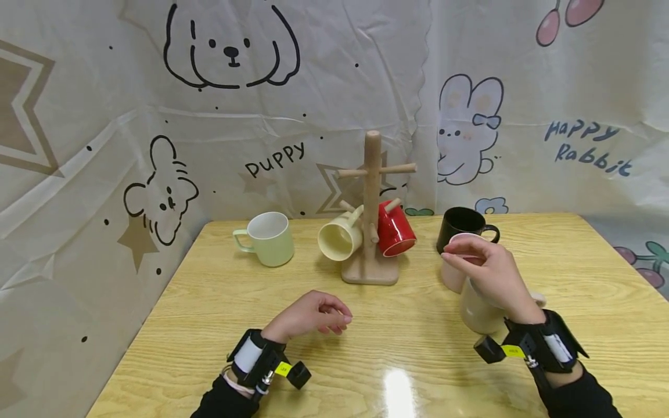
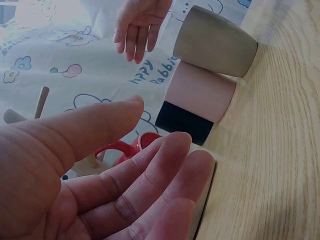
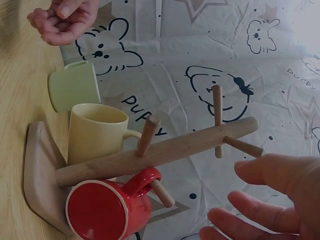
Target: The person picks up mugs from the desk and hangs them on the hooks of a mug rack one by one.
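My right hand (image 1: 493,273) hovers over the pink mug (image 1: 452,277) and the beige mug (image 1: 477,312), partly covering both in the head view. Its fingers are loosely bent, thumb apart from them, with nothing between. Low over the front of the table, my left hand (image 1: 310,316) has relaxed, empty fingers. A wooden mug tree (image 1: 372,157) stands at the back middle. On its lower pegs hang a yellow mug (image 1: 334,241) and a red mug (image 1: 396,232), both tilted; the upper pegs are bare. Behind the pink mug stands a black mug (image 1: 460,220).
A light green mug (image 1: 275,244) stands upright at the back left, handle to the left. The wooden table (image 1: 219,325) ends at a printed cloth backdrop (image 1: 324,87), which also hangs along the left side.
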Demonstrator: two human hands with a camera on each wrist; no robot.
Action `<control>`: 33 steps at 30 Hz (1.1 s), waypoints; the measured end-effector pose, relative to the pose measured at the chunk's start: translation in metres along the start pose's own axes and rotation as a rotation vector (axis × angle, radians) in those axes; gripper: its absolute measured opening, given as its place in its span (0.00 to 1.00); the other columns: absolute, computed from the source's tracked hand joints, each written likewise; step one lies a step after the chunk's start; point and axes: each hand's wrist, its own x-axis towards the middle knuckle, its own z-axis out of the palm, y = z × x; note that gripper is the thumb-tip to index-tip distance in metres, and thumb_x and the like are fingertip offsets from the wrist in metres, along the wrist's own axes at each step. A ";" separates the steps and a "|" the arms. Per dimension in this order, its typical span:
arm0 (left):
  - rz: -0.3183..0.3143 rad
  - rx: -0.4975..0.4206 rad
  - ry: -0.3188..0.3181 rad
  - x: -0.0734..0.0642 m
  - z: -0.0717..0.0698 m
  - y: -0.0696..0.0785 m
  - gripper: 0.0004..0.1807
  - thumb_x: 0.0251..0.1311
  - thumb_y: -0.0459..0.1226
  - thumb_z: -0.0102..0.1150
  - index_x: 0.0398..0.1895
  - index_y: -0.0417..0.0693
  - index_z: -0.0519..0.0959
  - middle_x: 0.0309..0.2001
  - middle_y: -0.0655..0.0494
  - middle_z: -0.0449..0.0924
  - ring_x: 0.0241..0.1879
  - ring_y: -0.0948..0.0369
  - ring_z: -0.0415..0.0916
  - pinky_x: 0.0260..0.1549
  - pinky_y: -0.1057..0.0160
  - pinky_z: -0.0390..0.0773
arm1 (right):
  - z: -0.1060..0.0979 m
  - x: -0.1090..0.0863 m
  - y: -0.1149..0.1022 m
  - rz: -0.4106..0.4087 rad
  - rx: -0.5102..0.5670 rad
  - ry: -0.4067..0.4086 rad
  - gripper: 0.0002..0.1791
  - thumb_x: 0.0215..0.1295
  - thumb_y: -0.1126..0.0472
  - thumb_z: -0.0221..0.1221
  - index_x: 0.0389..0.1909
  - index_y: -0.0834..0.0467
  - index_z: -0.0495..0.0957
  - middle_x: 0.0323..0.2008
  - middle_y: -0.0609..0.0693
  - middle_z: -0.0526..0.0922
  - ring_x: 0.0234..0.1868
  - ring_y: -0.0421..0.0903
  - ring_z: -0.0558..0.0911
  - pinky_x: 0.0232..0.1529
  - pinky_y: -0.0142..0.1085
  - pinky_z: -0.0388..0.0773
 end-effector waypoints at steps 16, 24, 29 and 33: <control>0.015 -0.010 0.005 0.001 0.001 -0.003 0.13 0.58 0.40 0.59 0.38 0.38 0.79 0.31 0.49 0.83 0.30 0.61 0.81 0.29 0.64 0.76 | -0.003 -0.004 0.000 -0.039 -0.092 -0.021 0.13 0.60 0.53 0.60 0.39 0.58 0.80 0.42 0.52 0.80 0.41 0.47 0.81 0.39 0.25 0.75; 0.022 0.045 0.052 0.000 -0.011 -0.008 0.14 0.59 0.41 0.57 0.40 0.39 0.80 0.33 0.44 0.83 0.33 0.59 0.81 0.31 0.62 0.77 | -0.003 -0.005 -0.002 -0.080 -0.116 -0.048 0.12 0.57 0.56 0.63 0.38 0.58 0.80 0.39 0.52 0.82 0.41 0.48 0.80 0.42 0.42 0.77; 0.025 0.046 0.105 -0.004 -0.030 -0.010 0.16 0.60 0.41 0.55 0.44 0.36 0.78 0.36 0.45 0.83 0.36 0.58 0.81 0.35 0.60 0.78 | -0.004 -0.005 -0.002 -0.077 -0.127 -0.052 0.12 0.57 0.55 0.63 0.39 0.58 0.80 0.39 0.53 0.83 0.41 0.50 0.81 0.43 0.45 0.78; 0.037 0.021 0.177 -0.012 -0.053 -0.011 0.18 0.61 0.40 0.55 0.47 0.34 0.76 0.41 0.42 0.82 0.40 0.59 0.80 0.41 0.58 0.78 | -0.004 -0.006 0.000 -0.067 -0.125 -0.050 0.12 0.58 0.55 0.62 0.38 0.58 0.80 0.39 0.54 0.83 0.42 0.51 0.81 0.44 0.47 0.78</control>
